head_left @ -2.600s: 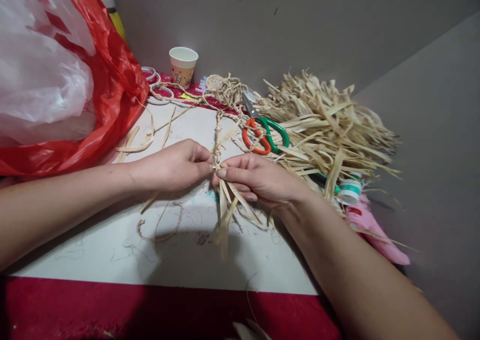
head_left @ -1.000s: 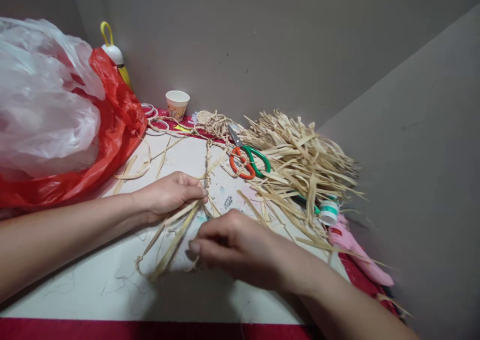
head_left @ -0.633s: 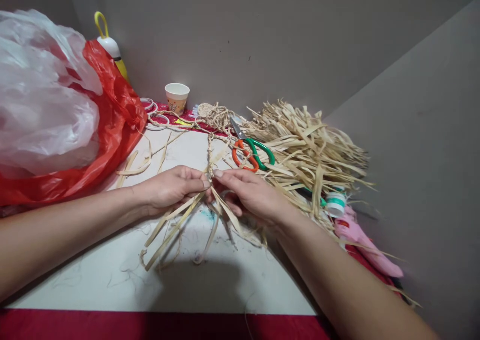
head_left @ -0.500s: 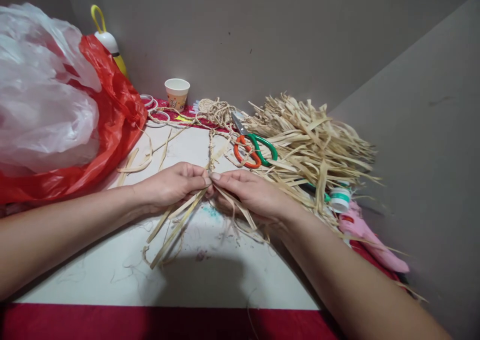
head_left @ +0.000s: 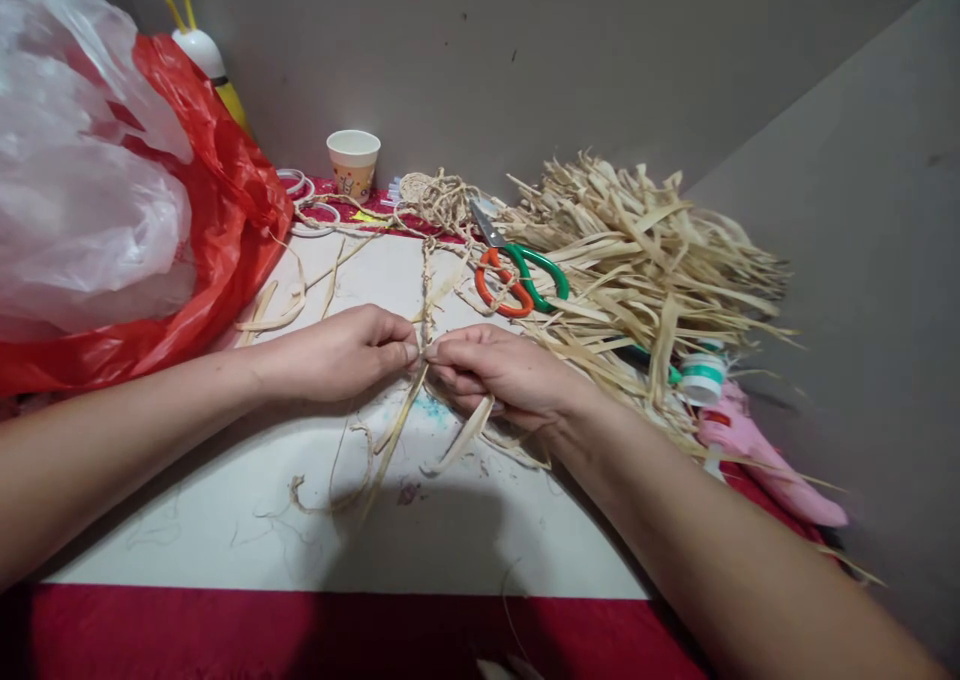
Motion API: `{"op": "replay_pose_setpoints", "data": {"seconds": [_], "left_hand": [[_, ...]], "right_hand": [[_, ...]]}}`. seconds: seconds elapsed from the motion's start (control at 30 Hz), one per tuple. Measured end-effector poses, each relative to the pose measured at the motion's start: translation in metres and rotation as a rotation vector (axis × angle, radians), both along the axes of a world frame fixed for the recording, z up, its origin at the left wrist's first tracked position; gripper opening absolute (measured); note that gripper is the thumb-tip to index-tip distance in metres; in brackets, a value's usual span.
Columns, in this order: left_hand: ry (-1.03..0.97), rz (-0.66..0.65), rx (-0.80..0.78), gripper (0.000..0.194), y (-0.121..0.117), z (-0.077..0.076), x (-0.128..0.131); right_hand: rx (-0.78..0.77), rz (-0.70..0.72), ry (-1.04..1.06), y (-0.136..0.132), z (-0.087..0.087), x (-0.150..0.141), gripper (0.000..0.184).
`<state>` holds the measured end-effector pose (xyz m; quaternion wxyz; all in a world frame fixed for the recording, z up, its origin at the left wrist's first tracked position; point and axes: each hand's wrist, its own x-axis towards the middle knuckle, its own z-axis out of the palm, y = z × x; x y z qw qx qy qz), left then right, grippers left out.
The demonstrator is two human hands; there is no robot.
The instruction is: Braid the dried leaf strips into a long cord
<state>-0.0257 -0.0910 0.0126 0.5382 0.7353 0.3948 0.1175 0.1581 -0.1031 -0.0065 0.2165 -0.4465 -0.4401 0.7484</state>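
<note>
A thin braid of pale dried straw (head_left: 427,295) runs up the middle of the white board, its near end between my hands. My left hand (head_left: 349,352) is closed, thumb and forefinger pinched at the left side of the braid's end. From the right, my right hand (head_left: 506,368) pinches the same end, with a flat straw strip (head_left: 466,438) trailing out below its fingers. Loose straw strands (head_left: 397,430) hang toward me from the pinched spot. Just beyond my right hand lie scissors (head_left: 534,272) with one orange and one green handle.
A large pile of dried straw (head_left: 645,240) lies at the right, near a pink glue gun (head_left: 772,465) and a white-and-green roll (head_left: 703,375). Red and clear plastic bags (head_left: 217,175) bulge at the left. Behind stand a paper cup (head_left: 353,167) and a yellow-and-white bottle (head_left: 202,55).
The hanging strands have shifted: fewer spread to the left, and a flat strip now bends under my right hand. My fingers have moved slightly apart. The whole view has tilted a little downward.
</note>
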Motion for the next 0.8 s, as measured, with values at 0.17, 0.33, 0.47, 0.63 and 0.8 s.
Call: {"op": "replay_pose_setpoints", "data": {"seconds": [0.17,0.33,0.47,0.63,0.8], "left_hand": [[0.243,0.014,0.258,0.029,-0.005,0.011,0.002],[0.456,0.009,0.390,0.034,-0.023,0.018,0.011],[0.643,-0.081,0.586,0.037,-0.037,0.017,0.014],[0.750,-0.194,0.766,0.030,-0.048,0.009,0.014],[0.736,-0.231,0.904,0.029,-0.051,0.002,0.013]], "right_hand": [[0.031,-0.049,-0.093,-0.004,0.003,-0.005,0.028],[-0.024,-0.098,-0.010,-0.007,0.001,-0.006,0.021],[-0.065,-0.111,0.052,-0.009,-0.001,-0.007,0.020],[-0.081,-0.143,0.061,-0.013,0.000,-0.010,0.030],[-0.035,-0.131,0.075,-0.016,0.000,-0.011,0.039]]}}
